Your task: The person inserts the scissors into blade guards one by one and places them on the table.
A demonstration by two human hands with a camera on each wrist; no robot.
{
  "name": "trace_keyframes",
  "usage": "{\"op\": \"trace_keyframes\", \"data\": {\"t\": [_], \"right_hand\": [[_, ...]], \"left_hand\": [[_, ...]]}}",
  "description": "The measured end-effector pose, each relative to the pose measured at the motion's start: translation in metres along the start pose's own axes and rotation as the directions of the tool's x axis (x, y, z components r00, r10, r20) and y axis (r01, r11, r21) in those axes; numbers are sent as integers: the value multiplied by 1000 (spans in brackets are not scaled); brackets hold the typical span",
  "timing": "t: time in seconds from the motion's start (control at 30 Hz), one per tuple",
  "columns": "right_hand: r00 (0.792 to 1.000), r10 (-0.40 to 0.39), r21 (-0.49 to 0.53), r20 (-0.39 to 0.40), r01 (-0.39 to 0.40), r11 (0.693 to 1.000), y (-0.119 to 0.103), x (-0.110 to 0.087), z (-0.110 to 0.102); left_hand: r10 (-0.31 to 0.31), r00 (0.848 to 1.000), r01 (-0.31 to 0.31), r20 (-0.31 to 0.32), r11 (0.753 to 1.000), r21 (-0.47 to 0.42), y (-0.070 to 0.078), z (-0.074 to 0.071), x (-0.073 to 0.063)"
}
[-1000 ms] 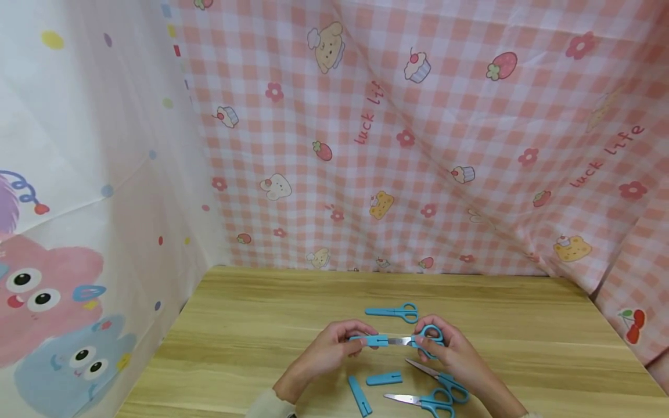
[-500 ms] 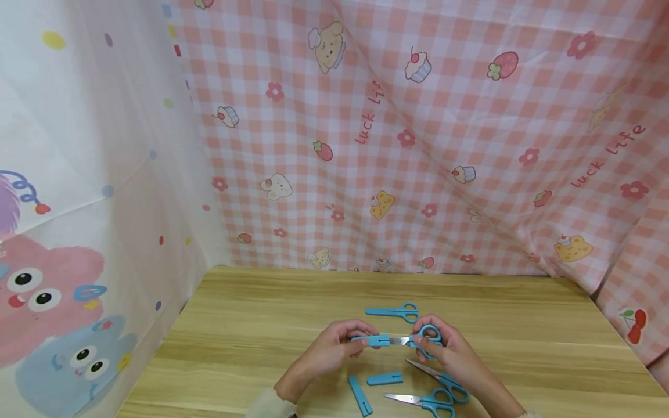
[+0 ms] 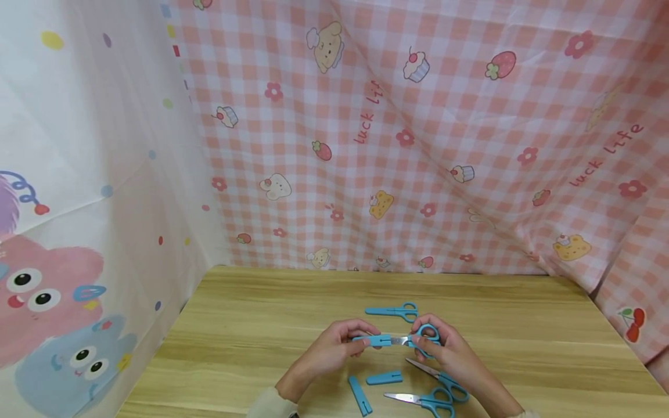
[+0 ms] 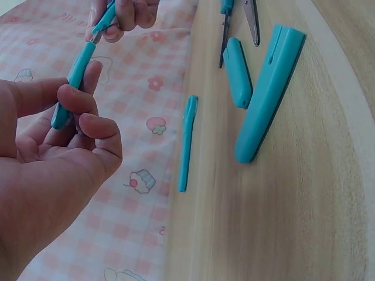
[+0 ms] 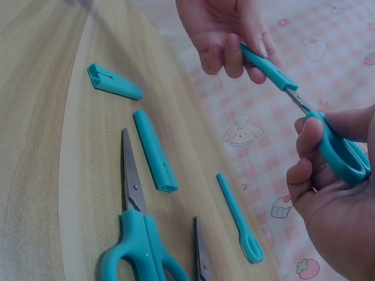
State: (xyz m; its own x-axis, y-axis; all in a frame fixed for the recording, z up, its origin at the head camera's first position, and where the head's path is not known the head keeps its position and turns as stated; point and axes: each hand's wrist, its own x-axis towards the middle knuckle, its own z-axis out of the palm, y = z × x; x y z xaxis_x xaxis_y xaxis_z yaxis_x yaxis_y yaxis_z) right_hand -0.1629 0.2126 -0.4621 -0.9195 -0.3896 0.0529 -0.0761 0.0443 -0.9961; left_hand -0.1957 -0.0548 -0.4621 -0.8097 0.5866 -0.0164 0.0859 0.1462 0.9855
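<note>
My left hand [image 3: 331, 349] pinches a blue scissors sheath [image 5: 272, 71] between thumb and fingers, its mouth facing right. My right hand [image 3: 453, 351] grips the handles of a pair of blue scissors [image 5: 335, 161]. The blade tips sit inside the sheath, and a short length of bare metal shows between sheath and handles. Both are held in the air above the table. Below the hands lie two unsheathed scissors, one nearer pair [image 5: 137, 234] and one farther pair [image 3: 425, 368], partly overlapping in the head view. Left of them rest two loose sheaths, one sideways [image 3: 384, 378], one slanted [image 3: 359, 396].
Behind the hands, a sheathed pair of scissors [image 3: 384, 312] lies flat on the wooden table [image 3: 251, 313]. A pink checked cloth [image 3: 334, 174] hangs along the table's back edge, and a white patterned cloth [image 3: 130, 232] hangs at the left.
The sheath and the scissors have come slightly closer together, so a little less blade shows between them. The things on the table have stayed in place.
</note>
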Motion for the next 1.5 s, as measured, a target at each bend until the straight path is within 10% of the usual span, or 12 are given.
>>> {"op": "trace_keyframes", "data": {"t": [1.5], "right_hand": [[1000,-3,32,-7,3,999,-4,3,5]], "left_hand": [[15,1000,-15,2,1000,-3,2,2,4]]}}
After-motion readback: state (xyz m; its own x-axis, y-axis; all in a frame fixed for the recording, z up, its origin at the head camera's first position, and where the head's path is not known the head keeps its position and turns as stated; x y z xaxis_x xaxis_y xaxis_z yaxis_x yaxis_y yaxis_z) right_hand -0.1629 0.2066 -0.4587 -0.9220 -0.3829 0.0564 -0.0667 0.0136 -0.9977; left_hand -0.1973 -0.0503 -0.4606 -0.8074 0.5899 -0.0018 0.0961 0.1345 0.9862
